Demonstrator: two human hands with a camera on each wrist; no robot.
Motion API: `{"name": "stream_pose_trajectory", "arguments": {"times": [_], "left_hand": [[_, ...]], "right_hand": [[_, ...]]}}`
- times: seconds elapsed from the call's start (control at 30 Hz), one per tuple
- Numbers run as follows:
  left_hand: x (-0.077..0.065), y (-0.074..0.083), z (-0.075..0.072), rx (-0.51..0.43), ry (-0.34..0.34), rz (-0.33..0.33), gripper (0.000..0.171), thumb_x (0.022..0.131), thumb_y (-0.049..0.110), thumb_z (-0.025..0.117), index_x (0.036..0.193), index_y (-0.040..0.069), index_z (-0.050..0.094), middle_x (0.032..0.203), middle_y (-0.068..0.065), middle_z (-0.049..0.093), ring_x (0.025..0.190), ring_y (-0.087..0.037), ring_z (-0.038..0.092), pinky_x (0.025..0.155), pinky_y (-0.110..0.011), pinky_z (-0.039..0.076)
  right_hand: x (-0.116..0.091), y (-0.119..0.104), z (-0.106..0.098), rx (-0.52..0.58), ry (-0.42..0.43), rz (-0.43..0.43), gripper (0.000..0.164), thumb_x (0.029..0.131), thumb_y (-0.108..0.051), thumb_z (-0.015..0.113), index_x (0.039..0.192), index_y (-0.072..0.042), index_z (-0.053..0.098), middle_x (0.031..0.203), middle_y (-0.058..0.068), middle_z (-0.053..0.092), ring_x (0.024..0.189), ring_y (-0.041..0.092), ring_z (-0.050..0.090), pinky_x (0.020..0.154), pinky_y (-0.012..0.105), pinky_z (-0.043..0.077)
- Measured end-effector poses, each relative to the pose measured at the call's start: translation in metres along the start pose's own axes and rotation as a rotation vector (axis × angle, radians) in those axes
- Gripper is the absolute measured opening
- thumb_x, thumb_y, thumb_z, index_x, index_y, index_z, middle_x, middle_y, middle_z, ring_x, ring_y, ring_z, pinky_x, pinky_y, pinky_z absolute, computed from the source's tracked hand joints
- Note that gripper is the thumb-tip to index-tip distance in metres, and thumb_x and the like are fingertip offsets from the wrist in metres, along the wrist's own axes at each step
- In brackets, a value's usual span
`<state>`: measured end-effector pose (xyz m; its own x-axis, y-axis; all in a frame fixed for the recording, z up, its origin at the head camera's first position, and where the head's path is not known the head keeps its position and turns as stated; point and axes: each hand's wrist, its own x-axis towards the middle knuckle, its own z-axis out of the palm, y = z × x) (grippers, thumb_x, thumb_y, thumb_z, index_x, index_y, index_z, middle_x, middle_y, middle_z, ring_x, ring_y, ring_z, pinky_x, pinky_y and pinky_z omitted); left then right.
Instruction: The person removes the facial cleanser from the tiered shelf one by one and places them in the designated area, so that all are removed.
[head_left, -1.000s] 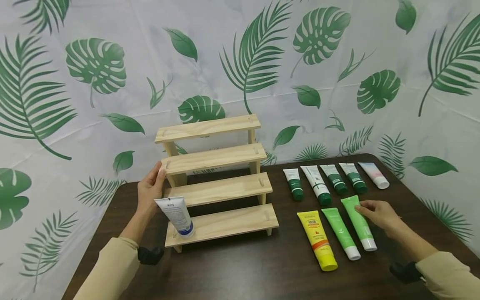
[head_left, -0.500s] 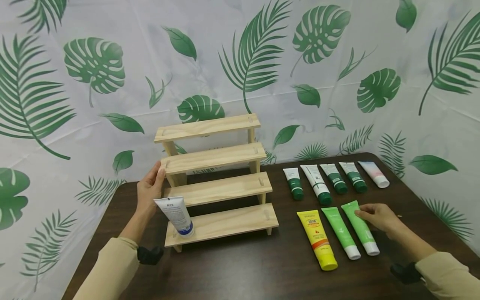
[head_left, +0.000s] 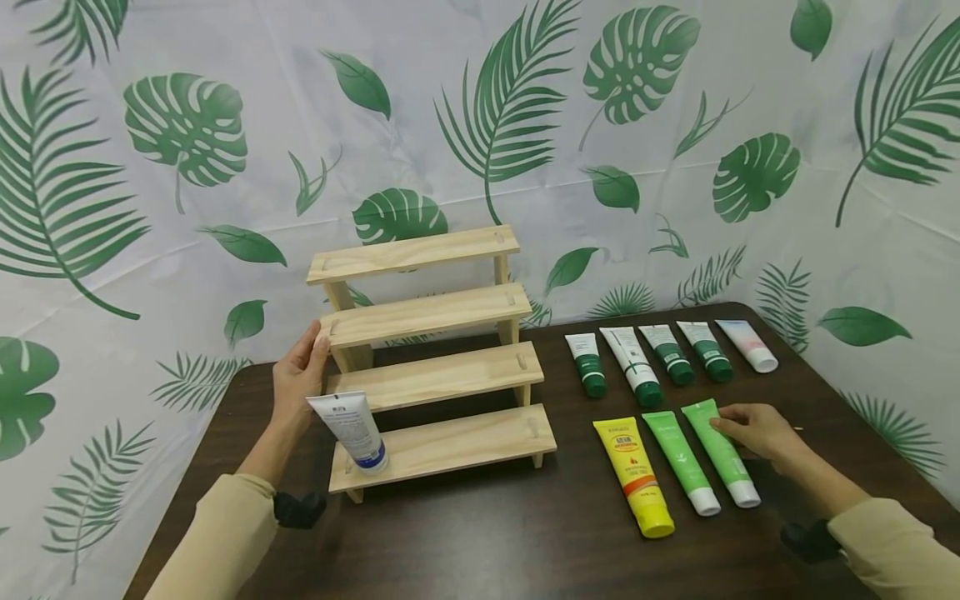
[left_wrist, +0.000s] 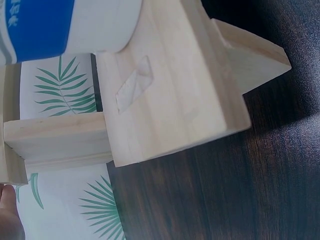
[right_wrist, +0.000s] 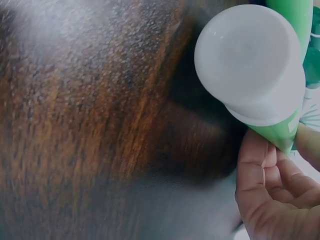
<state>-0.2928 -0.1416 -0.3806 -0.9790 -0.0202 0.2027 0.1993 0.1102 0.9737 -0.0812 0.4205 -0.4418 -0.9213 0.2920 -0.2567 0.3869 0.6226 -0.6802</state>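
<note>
A four-step wooden display rack [head_left: 431,317] stands on the dark table. At its left side my left hand [head_left: 297,382] holds the end of the second step from the top, with the thumb at the front edge. A white tube with a blue band [head_left: 349,427] stands cap down on the lowest step's left end. On the right, my right hand [head_left: 763,432] pinches the side edge of a light green tube [head_left: 717,446], whose white cap [right_wrist: 250,60] shows large in the right wrist view. Beside it lie another green tube [head_left: 678,454] and a yellow tube [head_left: 632,467].
Behind these lies a row of several tubes, among them a white-and-green tube [head_left: 632,367] and a pink-and-white tube [head_left: 747,345]. A white cloth with green leaves [head_left: 525,100] hangs behind the dark table [head_left: 465,533].
In my right hand, the light green tube's cap end has shifted a little to the right, away from the neighbouring green tube. My left hand has stayed on the rack.
</note>
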Motion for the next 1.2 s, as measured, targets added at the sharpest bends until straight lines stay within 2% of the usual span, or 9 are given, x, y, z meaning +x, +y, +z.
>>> {"name": "stream_pose_trajectory", "arguments": {"times": [0.23,0.4,0.8,1.03,1.2], "left_hand": [[0.0,0.0001,0.0009,0.012,0.004,-0.003,0.049,0.098,0.022,0.049,0.143,0.004,0.037,0.148,-0.005,0.037,0.134,-0.019,0.039,0.105,-0.017,0.036],[0.0006,0.0004,0.0009,-0.003,-0.002,0.007,0.049,0.098,0.02,0.05,0.143,0.004,0.037,0.148,-0.007,0.036,0.135,-0.02,0.037,0.106,-0.017,0.035],[-0.0019,-0.0002,-0.0001,-0.006,-0.007,-0.001,0.049,0.098,0.021,0.049,0.143,0.005,0.037,0.147,-0.008,0.038,0.133,-0.021,0.04,0.105,-0.017,0.037],[-0.0028,0.0003,-0.0002,-0.001,-0.003,0.004,0.048,0.098,0.021,0.049,0.143,0.006,0.038,0.146,-0.009,0.04,0.133,-0.023,0.041,0.104,-0.017,0.037],[-0.0021,-0.0005,-0.0004,0.022,-0.006,0.017,0.048,0.099,0.022,0.049,0.143,0.006,0.038,0.146,-0.009,0.04,0.133,-0.023,0.04,0.104,-0.017,0.037]], "right_hand": [[-0.0012,0.0024,-0.0007,0.01,0.005,-0.01,0.066,0.095,-0.034,0.055,0.124,0.022,0.041,0.109,0.036,0.053,0.086,0.025,0.061,0.069,0.042,0.059],[-0.0016,0.0031,-0.001,0.025,0.013,-0.017,0.06,0.095,-0.03,0.056,0.124,0.021,0.043,0.106,0.032,0.057,0.081,0.019,0.061,0.068,0.041,0.059],[-0.002,0.0042,0.0,0.023,0.027,-0.018,0.057,0.094,-0.027,0.057,0.123,0.021,0.043,0.101,0.028,0.059,0.078,0.017,0.061,0.065,0.039,0.059],[-0.0015,0.0047,-0.001,0.011,0.036,-0.001,0.057,0.095,-0.027,0.055,0.124,0.021,0.043,0.105,0.033,0.057,0.081,0.022,0.063,0.066,0.042,0.058],[-0.0026,0.003,-0.0037,-0.005,0.082,-0.03,0.057,0.096,-0.027,0.053,0.125,0.02,0.042,0.112,0.04,0.052,0.089,0.037,0.063,0.068,0.041,0.059]]}}
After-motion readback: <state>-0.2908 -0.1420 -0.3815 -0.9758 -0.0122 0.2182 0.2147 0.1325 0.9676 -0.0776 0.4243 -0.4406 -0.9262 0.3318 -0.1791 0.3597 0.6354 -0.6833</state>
